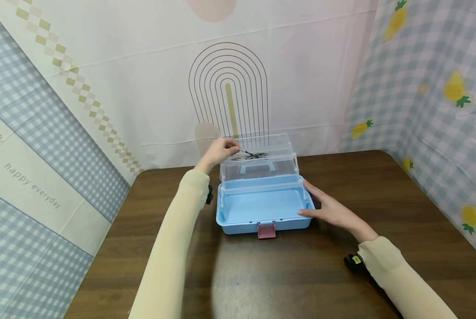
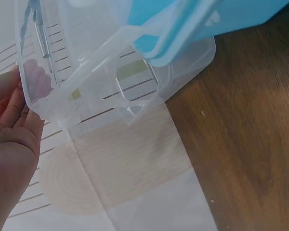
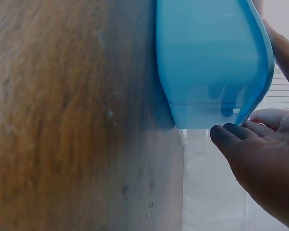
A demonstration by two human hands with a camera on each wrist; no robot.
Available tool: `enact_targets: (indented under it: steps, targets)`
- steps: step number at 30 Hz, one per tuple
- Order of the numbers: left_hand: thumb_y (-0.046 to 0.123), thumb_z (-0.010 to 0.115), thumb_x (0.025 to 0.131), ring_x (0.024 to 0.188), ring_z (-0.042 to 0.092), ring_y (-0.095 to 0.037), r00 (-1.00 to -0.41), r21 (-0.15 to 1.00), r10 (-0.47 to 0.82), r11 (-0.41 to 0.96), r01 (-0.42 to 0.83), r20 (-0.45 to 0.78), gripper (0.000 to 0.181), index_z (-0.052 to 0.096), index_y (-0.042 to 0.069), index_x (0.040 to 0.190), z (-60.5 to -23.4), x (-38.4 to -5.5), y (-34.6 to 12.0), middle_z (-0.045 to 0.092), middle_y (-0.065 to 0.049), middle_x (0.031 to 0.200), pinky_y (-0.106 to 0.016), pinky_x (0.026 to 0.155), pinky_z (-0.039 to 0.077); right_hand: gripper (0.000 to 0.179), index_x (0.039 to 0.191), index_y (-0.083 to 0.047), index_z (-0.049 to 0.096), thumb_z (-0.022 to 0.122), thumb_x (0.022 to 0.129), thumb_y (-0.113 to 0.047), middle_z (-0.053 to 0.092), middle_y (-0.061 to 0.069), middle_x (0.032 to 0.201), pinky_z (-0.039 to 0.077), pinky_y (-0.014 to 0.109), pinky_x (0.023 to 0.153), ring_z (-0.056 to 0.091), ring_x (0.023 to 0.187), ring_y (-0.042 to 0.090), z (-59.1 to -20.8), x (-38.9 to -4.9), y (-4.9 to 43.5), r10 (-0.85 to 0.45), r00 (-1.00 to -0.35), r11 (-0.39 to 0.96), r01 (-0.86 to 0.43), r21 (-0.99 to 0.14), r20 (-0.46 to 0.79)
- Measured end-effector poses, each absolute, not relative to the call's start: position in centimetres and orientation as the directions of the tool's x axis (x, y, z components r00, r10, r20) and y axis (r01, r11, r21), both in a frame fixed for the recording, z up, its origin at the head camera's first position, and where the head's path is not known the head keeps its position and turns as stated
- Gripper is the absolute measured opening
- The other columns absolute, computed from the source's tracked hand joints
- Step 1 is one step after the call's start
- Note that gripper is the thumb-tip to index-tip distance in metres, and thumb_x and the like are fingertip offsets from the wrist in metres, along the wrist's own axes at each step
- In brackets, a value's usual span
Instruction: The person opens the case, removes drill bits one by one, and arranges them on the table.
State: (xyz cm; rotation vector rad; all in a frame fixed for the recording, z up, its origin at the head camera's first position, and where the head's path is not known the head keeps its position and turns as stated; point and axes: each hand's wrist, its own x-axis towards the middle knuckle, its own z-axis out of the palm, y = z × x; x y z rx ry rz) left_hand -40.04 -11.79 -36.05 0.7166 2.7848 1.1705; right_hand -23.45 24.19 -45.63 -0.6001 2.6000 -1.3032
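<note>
Blue box [image 1: 267, 204] lengthways across, latch [image 1: 267, 231] nearest

Legible txt: "happy everyday" [image 1: 32, 186], head view, far L. It's on the pale panel [image 1: 78, 226] of the L wall cloth [image 1: 14, 79], betw. two blue-check areas. 2 words, 1 line, all l.c., thin grey letters, no. of words split by a clear gap; "happy" sits higher & further L, "everyday" lower R, so the line slants down to R, approx. w/ the panel's edges. Other poss. sign: yellow-green label [image 1: 356, 259] on blk wrist unit [image 1: 350, 265] by R sleeve cuff [image 1: 375, 252], head view; dk mark on it, too sm. to read.
</note>
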Motion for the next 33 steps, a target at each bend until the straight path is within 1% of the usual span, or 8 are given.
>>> enact_targets:
  steps: [6,11,14,20,21,24,28,33]
  targets:
    - [0.011,0.058,0.104,0.104,0.066,-0.034,-0.93,0.825,0.34,0.479,0.298,0.138,0.022,0.067,-0.006,0.115,-36.1,-40.0,-12.2,0.068,-0.022,0.111,-0.035,0.089,0.055,0.099,0.163,-0.017,0.007,0.073,0.093,-0.04,0.004,0.014,0.168,0.022,0.066,0.114,0.01,0.151,0.043,-45.7,-23.4,24.2,-0.43,-0.902,0.532,-0.274,-0.802,0.023]
    - [0.006,0.058,0.103,0.108,0.064,-0.041,-0.952,0.886,0.26,0.386,0.257,0.163,0.024,0.064,-0.012,0.116,-36.0,-40.2,-12.8,0.067,-0.025,0.109,-0.032,0.087,0.057,0.1,0.163,-0.017,0.006,0.073,0.093,-0.041,0.004,0.016,0.168,0.022,0.066,0.114,0.01,0.151,0.044,-45.6,-23.4,24.2,-0.422,-0.907,0.544,-0.262,-0.797,0.011]
    - [0.004,0.057,0.103,0.102,0.067,-0.035,-0.962,0.906,0.201,0.344,0.246,0.184,0.024,0.064,-0.014,0.117,-35.9,-40.4,-13.4,0.067,-0.025,0.108,-0.03,0.085,0.057,0.101,0.163,-0.017,0.006,0.073,0.093,-0.042,0.004,0.016,0.168,0.023,0.066,0.113,0.01,0.151,0.044,-45.6,-23.4,24.2,-0.42,-0.907,0.545,-0.259,-0.797,0.007]
    - [0.004,0.057,0.102,0.1,0.065,-0.029,-0.978,0.945,0.069,0.253,0.206,0.195,0.026,0.061,-0.015,0.12,-35.3,-40.3,-15.1,0.064,-0.028,0.111,-0.033,0.092,0.055,0.101,0.163,-0.018,0.007,0.074,0.092,-0.043,0.004,0.013,0.168,0.019,0.069,0.113,0.009,0.151,0.043,-45.6,-23.4,24.1,-0.413,-0.911,0.557,-0.259,-0.789,0.008]
    - [0.005,0.057,0.102,0.1,0.065,-0.029,-0.98,0.948,0.047,0.247,0.199,0.194,0.026,0.061,-0.014,0.12,-35.2,-40.3,-15.5,0.064,-0.027,0.111,-0.034,0.093,0.055,0.101,0.163,-0.018,0.007,0.074,0.092,-0.043,0.004,0.012,0.168,0.019,0.069,0.113,0.008,0.151,0.042,-45.6,-23.4,24.1,-0.413,-0.911,0.555,-0.259,-0.79,0.008]
    - [0.004,0.057,0.102,0.092,0.065,-0.02,-0.98,0.956,-0.028,0.227,0.185,0.196,0.024,0.062,-0.013,0.118,-34.9,-40.4,-16.9,0.066,-0.018,0.104,-0.029,0.089,0.056,0.1,0.163,-0.019,0.008,0.074,0.092,-0.042,0.004,0.012,0.168,0.019,0.07,0.113,0.008,0.152,0.042,-45.7,-23.4,24.1,-0.417,-0.909,0.547,-0.26,-0.796,0.01]
    - [0.004,0.056,0.103,0.094,0.065,-0.022,-0.977,0.968,-0.098,0.188,0.166,0.187,0.023,0.061,-0.012,0.119,-34.9,-40.5,-19.0,0.066,-0.014,0.102,-0.028,0.089,0.056,0.099,0.163,-0.02,0.008,0.073,0.093,-0.041,0.005,0.012,0.169,0.019,0.07,0.112,0.008,0.152,0.041,-45.6,-23.3,24.1,-0.423,-0.906,0.536,-0.264,-0.802,0.016]
    - [0.005,0.054,0.104,0.098,0.065,-0.023,-0.976,0.978,-0.156,0.169,0.127,0.153,0.029,0.058,-0.014,0.125,-35.2,-40.1,-21.6,0.063,-0.02,0.111,-0.033,0.095,0.053,0.099,0.163,-0.021,0.007,0.073,0.093,-0.042,0.004,0.01,0.169,0.018,0.07,0.112,0.008,0.152,0.041,-45.6,-23.3,24.1,-0.421,-0.907,0.54,-0.262,-0.8,0.013]
